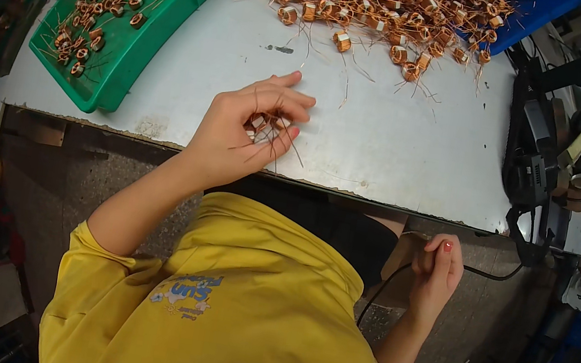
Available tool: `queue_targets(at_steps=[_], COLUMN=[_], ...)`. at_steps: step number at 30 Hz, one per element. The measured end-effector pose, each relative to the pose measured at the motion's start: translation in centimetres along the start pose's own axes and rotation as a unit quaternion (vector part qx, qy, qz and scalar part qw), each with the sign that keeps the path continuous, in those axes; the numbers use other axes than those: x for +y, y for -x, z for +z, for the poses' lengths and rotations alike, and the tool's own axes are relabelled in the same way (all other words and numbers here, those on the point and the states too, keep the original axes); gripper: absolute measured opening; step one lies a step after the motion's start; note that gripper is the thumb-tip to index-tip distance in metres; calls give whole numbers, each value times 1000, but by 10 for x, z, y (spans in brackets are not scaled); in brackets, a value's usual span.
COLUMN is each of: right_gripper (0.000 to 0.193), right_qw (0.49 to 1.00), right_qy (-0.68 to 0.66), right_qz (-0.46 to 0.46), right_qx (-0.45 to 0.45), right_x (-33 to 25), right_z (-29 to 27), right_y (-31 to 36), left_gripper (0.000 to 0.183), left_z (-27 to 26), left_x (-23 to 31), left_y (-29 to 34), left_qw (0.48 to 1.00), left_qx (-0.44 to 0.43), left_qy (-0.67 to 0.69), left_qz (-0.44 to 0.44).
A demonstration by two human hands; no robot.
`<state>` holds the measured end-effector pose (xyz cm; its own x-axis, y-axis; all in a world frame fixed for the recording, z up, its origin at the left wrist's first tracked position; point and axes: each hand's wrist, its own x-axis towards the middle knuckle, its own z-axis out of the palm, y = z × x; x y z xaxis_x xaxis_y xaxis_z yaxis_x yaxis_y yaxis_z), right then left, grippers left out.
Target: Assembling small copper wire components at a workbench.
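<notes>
Several copper coils (pixel 261 125) sit in the left hand (pixel 235 125), whose fingers curve round them over the near part of the table; the hold looks loose rather than clenched, and the exact count is hidden by the fingers. Thin leads stick out between thumb and fingertips. The right hand (pixel 440 270) is well apart, to the right and below the table's near edge, its fingers curled and the thumb up. Whether it pinches the pale strand beside its fingertips, I cannot tell.

Beyond the left hand, to the far left, a green tray (pixel 157 39) has a modest scatter of like coils in it. Across the far middle and right spreads a much larger heap of coils (pixel 379 5), with one loose coil (pixel 341 41) at its near fringe. Judging by those amounts, most of the handling seems left to do; whether the ones in the tray are finished cannot be told.

The coils are short, ring-like windings of orange-brown wire, many with a white patch, and their stiff, hair-thin leads cross in a bristly tangle. The tray is smooth, sloping-walled and seemingly plastic. The pale table (pixel 418 141) has a smooth top, scuffed and stained, with a chipped near edge. At the far right stands a blue container (pixel 540 23), beside the heap.
</notes>
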<state>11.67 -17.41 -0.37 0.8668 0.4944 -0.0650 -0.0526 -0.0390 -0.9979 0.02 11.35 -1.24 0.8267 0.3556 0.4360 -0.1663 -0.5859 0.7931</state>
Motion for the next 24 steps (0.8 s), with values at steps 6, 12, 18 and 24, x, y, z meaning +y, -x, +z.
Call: queue_targets(at_steps=[6, 12, 18, 24], right_gripper=[17, 9, 11, 12], right_qw=[968, 735, 647, 613], right_qy=[176, 538, 641, 623], right_qz=[-97, -412, -409, -473], right_qx=[-152, -27, 64, 110], right_x=[-55, -39, -15, -24], right_z=[72, 170, 203, 188], right_y=[-39, -134, -173, -146], left_gripper=[9, 13, 15, 17], left_z=[-9, 1, -11, 3], left_x=[3, 10, 6, 28], left_y=[4, -2, 12, 13], left_qw=[995, 997, 998, 995], left_qx=[-60, 57, 44, 52], left_qy=[54, 36, 18, -32], left_qz=[-58, -47, -46, -76])
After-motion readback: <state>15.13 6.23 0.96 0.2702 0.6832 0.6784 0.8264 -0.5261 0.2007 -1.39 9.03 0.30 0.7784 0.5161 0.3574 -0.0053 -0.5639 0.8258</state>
